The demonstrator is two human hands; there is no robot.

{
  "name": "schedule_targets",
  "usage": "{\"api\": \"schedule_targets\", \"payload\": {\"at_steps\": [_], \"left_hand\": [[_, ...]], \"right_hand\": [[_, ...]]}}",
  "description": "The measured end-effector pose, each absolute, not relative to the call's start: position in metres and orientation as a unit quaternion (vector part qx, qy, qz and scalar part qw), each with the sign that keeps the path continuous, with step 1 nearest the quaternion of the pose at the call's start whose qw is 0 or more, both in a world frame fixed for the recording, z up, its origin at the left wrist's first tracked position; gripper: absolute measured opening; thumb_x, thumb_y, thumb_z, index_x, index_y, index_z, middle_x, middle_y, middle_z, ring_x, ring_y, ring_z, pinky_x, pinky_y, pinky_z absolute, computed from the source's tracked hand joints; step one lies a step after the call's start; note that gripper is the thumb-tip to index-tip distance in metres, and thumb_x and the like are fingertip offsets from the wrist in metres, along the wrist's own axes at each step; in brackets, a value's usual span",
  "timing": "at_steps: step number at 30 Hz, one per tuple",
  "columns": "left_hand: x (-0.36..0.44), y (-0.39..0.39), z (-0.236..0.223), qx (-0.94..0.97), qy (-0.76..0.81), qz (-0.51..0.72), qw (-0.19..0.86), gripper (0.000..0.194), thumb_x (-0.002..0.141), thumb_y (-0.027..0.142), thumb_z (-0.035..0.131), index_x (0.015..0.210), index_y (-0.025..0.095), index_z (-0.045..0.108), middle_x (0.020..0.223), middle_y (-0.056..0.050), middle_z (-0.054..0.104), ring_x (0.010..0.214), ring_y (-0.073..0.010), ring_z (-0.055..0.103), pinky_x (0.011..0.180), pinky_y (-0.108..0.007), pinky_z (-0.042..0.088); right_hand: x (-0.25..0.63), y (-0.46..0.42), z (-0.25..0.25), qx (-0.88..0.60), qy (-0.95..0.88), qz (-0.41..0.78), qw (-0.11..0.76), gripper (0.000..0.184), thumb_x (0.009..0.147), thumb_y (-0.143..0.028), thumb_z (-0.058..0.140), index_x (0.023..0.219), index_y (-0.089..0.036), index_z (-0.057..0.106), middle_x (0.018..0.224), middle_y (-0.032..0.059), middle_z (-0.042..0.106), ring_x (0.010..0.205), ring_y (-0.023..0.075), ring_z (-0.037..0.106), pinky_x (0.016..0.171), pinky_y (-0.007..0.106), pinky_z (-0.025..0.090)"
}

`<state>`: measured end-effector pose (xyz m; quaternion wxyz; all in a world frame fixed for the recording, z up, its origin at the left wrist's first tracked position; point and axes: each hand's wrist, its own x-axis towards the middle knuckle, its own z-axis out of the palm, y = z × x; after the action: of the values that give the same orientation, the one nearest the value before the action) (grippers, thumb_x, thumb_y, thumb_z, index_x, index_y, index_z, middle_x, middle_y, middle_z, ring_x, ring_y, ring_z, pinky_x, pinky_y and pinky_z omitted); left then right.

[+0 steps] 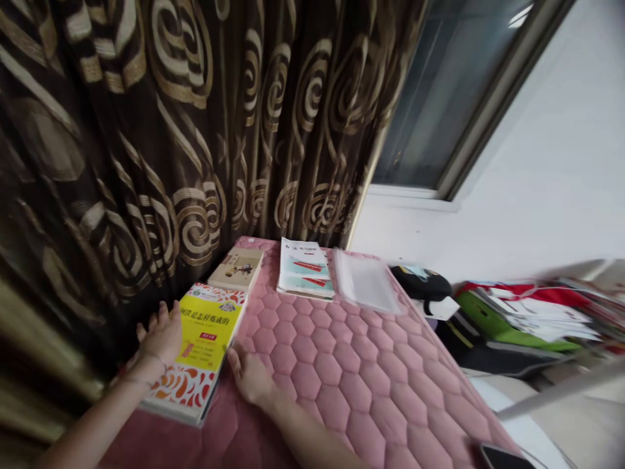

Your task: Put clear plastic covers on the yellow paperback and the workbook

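Observation:
A yellow book [209,332] with white-and-orange patterned bands and Chinese lettering lies on the pink quilted cover, on top of other books whose edges show beneath it. My left hand [161,339] is against its left side, the fingers stretched and apart. At the opposite long edge, my right hand [251,378] touches the book with its fingertips, loosely bent and not wrapped round it. Just beyond the yellow book lies a tan book [237,268] with a small dark picture on its cover.
White booklets with red-and-teal covers [306,267] and clear plastic sleeves [366,280] lie farther back on the quilted surface [351,365]. A patterned curtain [273,117] hangs close behind. Bags and papers [517,312] are piled at right; a dark phone-like object [502,456] is near the front.

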<state>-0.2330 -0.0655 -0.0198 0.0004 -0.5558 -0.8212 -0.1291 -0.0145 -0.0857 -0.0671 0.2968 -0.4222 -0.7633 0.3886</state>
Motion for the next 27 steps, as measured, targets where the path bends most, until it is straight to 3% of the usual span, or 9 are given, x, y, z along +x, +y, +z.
{"api": "schedule_targets", "payload": {"at_steps": [1, 3, 7, 11, 16, 23, 27], "left_hand": [[-0.215, -0.069, -0.021, -0.596, -0.79, -0.129, 0.061, 0.064, 0.075, 0.014, 0.054, 0.139, 0.012, 0.05, 0.152, -0.027, 0.034, 0.137, -0.0429, 0.037, 0.109, -0.065, 0.021], [-0.17, -0.074, -0.028, -0.652, -0.731, -0.156, 0.125, 0.06, 0.079, 0.007, 0.043, 0.138, 0.018, 0.053, 0.156, -0.019, 0.032, 0.141, -0.0376, 0.033, 0.113, -0.063, 0.017], [-0.075, -0.068, -0.058, -0.808, -0.543, -0.217, 0.066, 0.054, 0.081, 0.006, 0.04, 0.126, 0.027, 0.064, 0.149, -0.01, 0.047, 0.138, -0.0305, 0.04, 0.111, -0.05, 0.034], [-0.016, -0.04, -0.096, -0.826, -0.505, -0.248, 0.019, 0.036, 0.084, 0.018, 0.051, 0.114, 0.021, 0.068, 0.136, -0.015, 0.058, 0.13, -0.0325, 0.05, 0.106, -0.05, 0.042], [-0.004, -0.017, -0.123, -0.802, -0.548, -0.238, 0.03, 0.033, 0.087, 0.025, 0.049, 0.113, 0.018, 0.068, 0.128, -0.017, 0.063, 0.119, -0.0321, 0.058, 0.101, -0.048, 0.046], [-0.013, -0.016, -0.13, -0.802, -0.521, -0.293, 0.013, 0.034, 0.089, 0.031, 0.047, 0.113, 0.02, 0.068, 0.128, -0.014, 0.064, 0.119, -0.0306, 0.059, 0.101, -0.047, 0.047], [-0.016, -0.012, -0.128, -0.795, -0.507, -0.332, -0.028, 0.03, 0.087, 0.029, 0.047, 0.106, 0.021, 0.069, 0.122, -0.012, 0.067, 0.115, -0.0277, 0.062, 0.099, -0.044, 0.049]], "right_hand": [[0.003, -0.085, -0.069, -0.417, -0.776, 0.37, 0.297, 0.04, 0.1, -0.034, 0.034, 0.135, -0.023, 0.051, 0.121, 0.0071, 0.068, 0.108, 0.02, 0.066, 0.089, 0.028, 0.051], [0.044, -0.083, -0.074, -0.432, -0.804, 0.289, 0.29, 0.039, 0.095, -0.026, 0.043, 0.132, -0.02, 0.056, 0.127, 0.0091, 0.064, 0.115, 0.0218, 0.06, 0.097, 0.031, 0.047], [0.139, -0.076, -0.081, -0.503, -0.822, 0.125, 0.236, 0.037, 0.092, -0.022, 0.05, 0.126, -0.026, 0.063, 0.13, 0.0066, 0.062, 0.116, 0.0259, 0.055, 0.1, 0.041, 0.044], [0.212, -0.079, -0.082, -0.56, -0.793, 0.092, 0.222, 0.036, 0.097, -0.029, 0.046, 0.128, -0.03, 0.062, 0.132, 0.0059, 0.061, 0.119, 0.0257, 0.054, 0.1, 0.042, 0.043], [0.234, -0.087, -0.088, -0.568, -0.759, 0.129, 0.291, 0.036, 0.099, -0.033, 0.04, 0.126, -0.03, 0.065, 0.13, 0.0054, 0.063, 0.117, 0.0223, 0.057, 0.102, 0.036, 0.044], [0.247, -0.035, -0.081, -0.674, -0.668, 0.088, 0.303, 0.032, 0.092, -0.016, 0.043, 0.087, -0.022, 0.074, 0.091, 0.0054, 0.073, 0.085, 0.0187, 0.067, 0.077, 0.026, 0.05], [0.282, 0.022, -0.066, -0.735, -0.622, 0.036, 0.269, 0.034, 0.095, -0.015, 0.038, 0.105, -0.016, 0.07, 0.107, 0.0116, 0.071, 0.098, 0.0213, 0.065, 0.084, 0.029, 0.048]]}}
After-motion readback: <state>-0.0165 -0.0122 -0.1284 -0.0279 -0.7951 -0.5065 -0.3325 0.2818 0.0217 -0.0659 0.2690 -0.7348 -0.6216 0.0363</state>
